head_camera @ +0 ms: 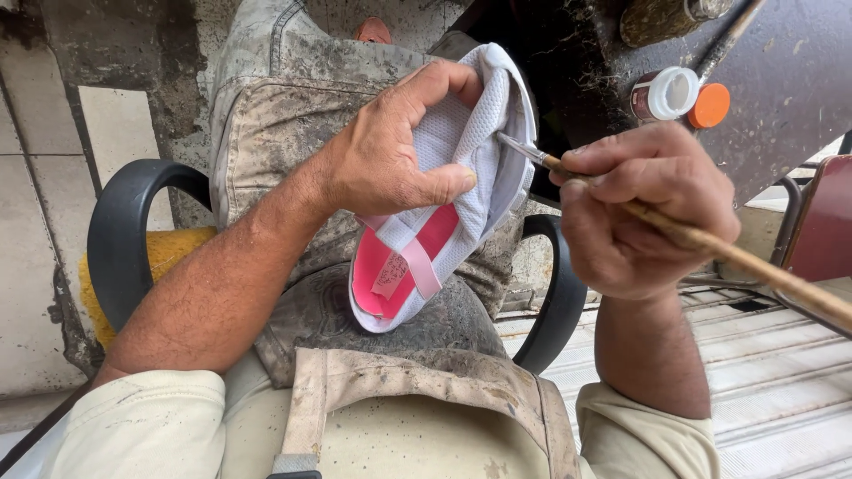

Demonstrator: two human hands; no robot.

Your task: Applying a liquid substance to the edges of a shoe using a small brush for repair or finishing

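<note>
Shoe (453, 191) first: it was a small white mesh one with a pink insole and a pale pink strap, and we held it over our lap, sole side turned away, its heel end low near our knee and its toe end up toward the dark machine (781, 80). Our left hand (382, 160) had it firmly; the fingers (435, 84) curled over the upper edge and the thumb pressed flat on the mesh side, so the hand was closed around the shoe's body. Our right hand (639, 208) was closed tight on a brush (701, 239), a long wooden-handled one, pinched between thumb and bent fingers like a pen. Its metal ferrule and tip met the white rim of the shoe just beside the left fingers. The handle ran out past our wrist toward the lower right.

We sat on a chair with black armrests (120, 231) and a yellow seat (169, 253) showing at our left. Dirty grey trousers (275, 106) and a stained apron (399, 381) covered our legs and front. Beyond the shoe, on the machine, stood a small jar (661, 93) with a white cap, and an orange cap (710, 105) just beside it. Worn tiles (44, 177) lay to the left, and a ribbed metal floor (781, 372) to the right.
</note>
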